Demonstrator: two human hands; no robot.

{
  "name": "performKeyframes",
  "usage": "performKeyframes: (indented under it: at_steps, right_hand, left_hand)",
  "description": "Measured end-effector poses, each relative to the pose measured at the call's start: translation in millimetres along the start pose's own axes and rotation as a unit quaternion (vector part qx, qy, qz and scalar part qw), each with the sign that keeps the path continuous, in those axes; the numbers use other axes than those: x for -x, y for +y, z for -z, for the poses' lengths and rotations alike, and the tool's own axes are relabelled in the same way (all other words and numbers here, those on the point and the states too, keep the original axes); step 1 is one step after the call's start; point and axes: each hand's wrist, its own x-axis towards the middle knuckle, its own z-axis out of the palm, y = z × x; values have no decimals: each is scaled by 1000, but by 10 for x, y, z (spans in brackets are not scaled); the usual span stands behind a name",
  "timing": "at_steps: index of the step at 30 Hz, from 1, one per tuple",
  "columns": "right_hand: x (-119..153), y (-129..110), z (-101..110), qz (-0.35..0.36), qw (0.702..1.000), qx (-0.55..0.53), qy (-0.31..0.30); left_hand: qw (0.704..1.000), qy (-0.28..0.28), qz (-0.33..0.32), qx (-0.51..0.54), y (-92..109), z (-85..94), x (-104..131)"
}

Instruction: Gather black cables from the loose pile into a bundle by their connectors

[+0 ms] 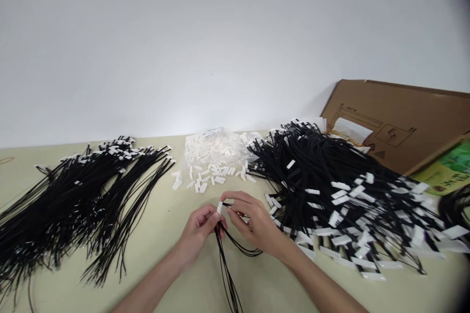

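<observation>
Near the middle of the table, my left hand (201,227) is closed on a small white connector (220,207) held upright between thumb and fingers. Black wires (228,279) hang down from below it toward the table's front edge. My right hand (249,215) is beside it, its index fingertip at the top of the connector, thumb and other fingers pinched on the end of a black wire (227,204). One wire loops down below my right hand. Just behind my hands lie loose white connectors (203,181) and a clear plastic bag (220,144) of white pieces.
A heap of black wires (73,195) with white ends spreads over the left side. Another large pile (312,171) with white labels covers the right. Behind it lean a cardboard box (396,122) and a green and yellow packet (448,171). A pale wall (183,49) stands behind the table.
</observation>
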Motion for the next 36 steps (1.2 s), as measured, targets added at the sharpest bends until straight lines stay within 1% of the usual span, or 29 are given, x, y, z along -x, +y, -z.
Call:
performKeyframes:
  at_steps: [3,7,9,11,13,17,22,29,33,36]
  right_hand:
    - [14,41,-38,-2,999,34,22]
    - [41,86,-85,-3,990,124,69]
    - [55,85,-91,17,985,162,58]
    - [69,72,-100,58,980,187,31]
    - [81,59,-124,100,973,208,10]
    - [100,56,-218,144,958,246,20]
    - [117,54,-294,156,953,252,62]
    - [135,31,-331,131,960,222,109]
    - [130,1,-358,108,970,180,120]
    - [122,-36,-383,74,978,131,145]
  left_hand:
    - [999,17,9,26,1,8,-12]
    - [994,71,15,79,6,62,-57]
    - [987,104,10,120,6,97,-85]
    - [977,130,9,170,3,126,-105]
    - [966,145,19,214,-1,142,-114]
    - [952,137,42,269,-15,133,-105]
    - [943,128,57,303,-24,101,-92]
    - [950,105,37,291,-22,94,-89]
    - [949,96,30,300,-39,101,-95]
    - [950,90,27,299,-58,109,-105]
